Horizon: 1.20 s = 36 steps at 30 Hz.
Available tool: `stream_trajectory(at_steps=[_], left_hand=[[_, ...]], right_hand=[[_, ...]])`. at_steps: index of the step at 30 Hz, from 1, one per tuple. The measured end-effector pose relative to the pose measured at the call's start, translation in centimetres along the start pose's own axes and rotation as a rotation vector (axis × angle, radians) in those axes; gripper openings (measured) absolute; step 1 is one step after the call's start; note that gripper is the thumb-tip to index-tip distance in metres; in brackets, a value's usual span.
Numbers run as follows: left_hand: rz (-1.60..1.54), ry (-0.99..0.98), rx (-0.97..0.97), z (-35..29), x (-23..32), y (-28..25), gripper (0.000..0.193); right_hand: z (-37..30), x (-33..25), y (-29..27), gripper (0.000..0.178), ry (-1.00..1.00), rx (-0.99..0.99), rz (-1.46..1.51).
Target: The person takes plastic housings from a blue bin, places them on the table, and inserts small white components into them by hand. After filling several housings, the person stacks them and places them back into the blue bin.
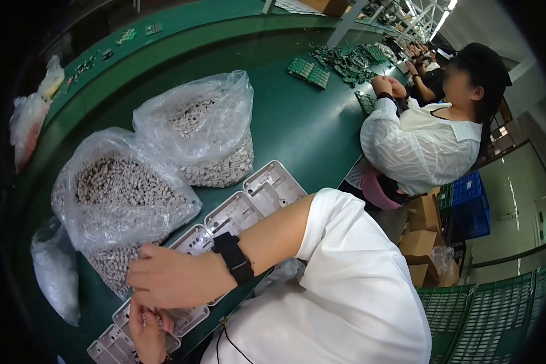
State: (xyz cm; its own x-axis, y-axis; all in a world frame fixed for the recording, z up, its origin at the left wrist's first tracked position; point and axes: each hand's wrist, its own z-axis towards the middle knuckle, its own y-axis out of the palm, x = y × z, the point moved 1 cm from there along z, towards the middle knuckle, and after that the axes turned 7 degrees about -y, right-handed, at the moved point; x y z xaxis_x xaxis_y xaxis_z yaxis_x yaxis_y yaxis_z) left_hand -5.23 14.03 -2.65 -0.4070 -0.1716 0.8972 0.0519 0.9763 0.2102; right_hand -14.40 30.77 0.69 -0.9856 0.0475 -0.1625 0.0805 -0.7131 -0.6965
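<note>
A row of pale grey plastic housing shells (pixel 235 213) lies along the near edge of the green bench, open sides up. Over the near part of this row is my right hand (pixel 182 277), a black band on its wrist. Its fingers are curled, and the tips are hidden from view. Just below it, my left hand (pixel 147 333) is closed, with bent fingers close to the right hand's and to the nearest shells. Whatever sits between the fingers of either hand is too small or covered. Beside the right hand stands an open clear bag (pixel 103 238) of small whitish parts.
Behind it stands a second open bag (pixel 236 100) of pale parts. A filled plastic bag (pixel 56 276) lies at the left. Green circuit boards (pixel 308 73) lie farther along the bench (pixel 279 112). A co-worker in white (pixel 418 142) sits at the right, near cartons and a blue crate (pixel 471 206).
</note>
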Motion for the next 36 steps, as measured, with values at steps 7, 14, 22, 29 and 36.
stream_trajectory(at_steps=[7,14,22,29,36], left_hand=[[0.044,-0.043,0.045,-0.7,0.5,0.1,0.038],[-0.066,-0.123,-0.051,-0.1,1.1,0.2,0.034],[0.101,0.011,-0.111,-0.5,1.7,0.9,0.02],[0.02,-0.037,-0.251,-1.3,2.5,1.7,0.015],[0.475,0.329,-0.095,-0.8,1.9,1.1,0.018]], right_hand=[[0.1,-1.2,-0.4,0.016,-0.119,-0.057,0.039],[0.2,-0.5,-1.5,0.016,0.099,-0.057,0.273],[0.6,-0.5,-1.8,0.02,0.383,-0.11,0.621],[-0.2,-1.1,-1.0,0.025,0.504,-0.103,0.752],[1.1,-0.8,-1.8,0.022,0.325,-0.189,0.414]])
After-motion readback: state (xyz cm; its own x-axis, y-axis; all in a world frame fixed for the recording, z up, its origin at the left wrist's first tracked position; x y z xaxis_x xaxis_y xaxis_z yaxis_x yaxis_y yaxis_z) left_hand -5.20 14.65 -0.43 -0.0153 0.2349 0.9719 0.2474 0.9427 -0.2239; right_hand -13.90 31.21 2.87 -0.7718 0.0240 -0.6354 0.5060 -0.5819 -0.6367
